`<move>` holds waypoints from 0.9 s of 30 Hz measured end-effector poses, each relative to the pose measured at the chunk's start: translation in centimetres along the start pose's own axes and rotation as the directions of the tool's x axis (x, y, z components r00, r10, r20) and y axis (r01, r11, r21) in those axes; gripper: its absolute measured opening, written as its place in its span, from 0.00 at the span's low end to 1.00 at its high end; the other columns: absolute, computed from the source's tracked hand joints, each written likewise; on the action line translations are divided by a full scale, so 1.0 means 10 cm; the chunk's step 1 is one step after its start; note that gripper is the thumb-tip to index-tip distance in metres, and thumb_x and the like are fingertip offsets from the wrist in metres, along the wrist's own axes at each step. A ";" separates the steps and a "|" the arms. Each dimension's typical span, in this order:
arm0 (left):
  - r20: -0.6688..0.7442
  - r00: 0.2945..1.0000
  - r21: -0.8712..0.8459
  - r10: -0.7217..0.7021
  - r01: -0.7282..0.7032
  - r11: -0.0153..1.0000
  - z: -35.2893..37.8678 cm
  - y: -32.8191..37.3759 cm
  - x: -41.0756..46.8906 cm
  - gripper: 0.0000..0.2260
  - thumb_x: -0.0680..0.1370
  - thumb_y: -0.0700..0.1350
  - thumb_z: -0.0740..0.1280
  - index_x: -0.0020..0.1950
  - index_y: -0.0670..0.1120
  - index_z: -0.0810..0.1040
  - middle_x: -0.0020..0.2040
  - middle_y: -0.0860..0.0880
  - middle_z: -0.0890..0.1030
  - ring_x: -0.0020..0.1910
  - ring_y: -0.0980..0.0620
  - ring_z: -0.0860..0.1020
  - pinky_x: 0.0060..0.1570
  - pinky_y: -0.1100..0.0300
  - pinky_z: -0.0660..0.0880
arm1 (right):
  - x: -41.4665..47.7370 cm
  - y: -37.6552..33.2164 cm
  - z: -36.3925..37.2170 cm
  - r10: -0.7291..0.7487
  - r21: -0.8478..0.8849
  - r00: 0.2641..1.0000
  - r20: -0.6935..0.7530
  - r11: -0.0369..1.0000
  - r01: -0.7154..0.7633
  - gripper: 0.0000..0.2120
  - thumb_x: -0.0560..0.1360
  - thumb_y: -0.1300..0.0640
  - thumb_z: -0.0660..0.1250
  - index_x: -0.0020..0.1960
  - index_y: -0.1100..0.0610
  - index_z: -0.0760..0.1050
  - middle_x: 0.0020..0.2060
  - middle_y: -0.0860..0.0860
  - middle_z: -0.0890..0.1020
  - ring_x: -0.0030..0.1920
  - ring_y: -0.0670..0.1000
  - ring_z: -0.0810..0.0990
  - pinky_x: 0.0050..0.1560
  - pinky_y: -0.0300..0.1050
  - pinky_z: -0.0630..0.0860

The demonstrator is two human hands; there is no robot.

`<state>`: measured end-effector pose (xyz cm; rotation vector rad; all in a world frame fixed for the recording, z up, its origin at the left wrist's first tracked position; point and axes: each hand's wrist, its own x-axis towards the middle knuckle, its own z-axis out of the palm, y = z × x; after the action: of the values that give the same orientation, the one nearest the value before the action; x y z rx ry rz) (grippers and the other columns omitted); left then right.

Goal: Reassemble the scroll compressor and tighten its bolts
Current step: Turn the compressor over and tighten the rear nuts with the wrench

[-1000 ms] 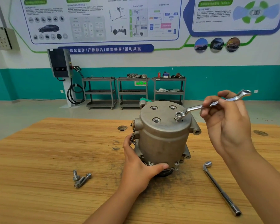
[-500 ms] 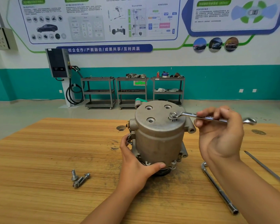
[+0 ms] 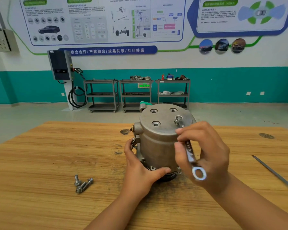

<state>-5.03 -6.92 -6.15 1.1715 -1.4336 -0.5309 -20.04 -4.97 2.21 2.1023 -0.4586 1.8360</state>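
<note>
Scroll compressor stayed gripped in my left hand while my right hand, clutching the wrench, swung its handle toward me.

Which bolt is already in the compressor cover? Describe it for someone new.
On the wooden table stands the grey scroll compressor, round cover up. The bolt sits in the cover's right-hand hole, just above the right hand holding the wrench. The other three holes are empty, and the spare bolts lie loose on the table at left.
</note>
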 end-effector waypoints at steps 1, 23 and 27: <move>0.004 1.000 -0.009 -0.003 0.003 1.000 0.00 0.01 0.00 0.51 0.54 0.60 0.81 0.56 0.81 0.42 0.71 0.55 0.62 0.67 0.54 0.69 0.66 0.55 0.68 | -0.01 0.00 0.02 -0.022 -0.024 0.999 0.036 0.999 0.023 0.08 0.73 0.63 0.66 0.41 0.68 0.78 0.38 0.60 0.80 0.43 0.49 0.77 0.47 0.34 0.74; 0.016 1.000 0.018 -0.002 0.002 1.000 0.01 -0.05 0.03 0.52 0.58 0.54 0.82 0.54 0.81 0.41 0.67 0.62 0.57 0.65 0.61 0.62 0.61 0.65 0.59 | 0.43 0.22 -0.32 0.672 0.680 0.740 -0.006 0.546 -0.490 0.06 0.81 0.61 0.53 0.51 0.55 0.68 0.35 0.49 0.82 0.33 0.47 0.77 0.40 0.38 0.76; 0.017 1.000 0.008 0.002 -0.002 1.000 0.00 -0.05 0.03 0.51 0.57 0.55 0.82 0.57 0.78 0.43 0.67 0.63 0.58 0.65 0.62 0.63 0.59 0.71 0.60 | 0.37 0.32 -0.28 0.776 0.733 0.623 0.100 0.366 -0.573 0.09 0.82 0.64 0.50 0.48 0.57 0.67 0.33 0.51 0.81 0.31 0.48 0.75 0.37 0.38 0.76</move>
<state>-4.85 -7.34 -6.44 1.1740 -1.4523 -0.5349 -23.45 -6.78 6.34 2.1889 -0.7260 3.2184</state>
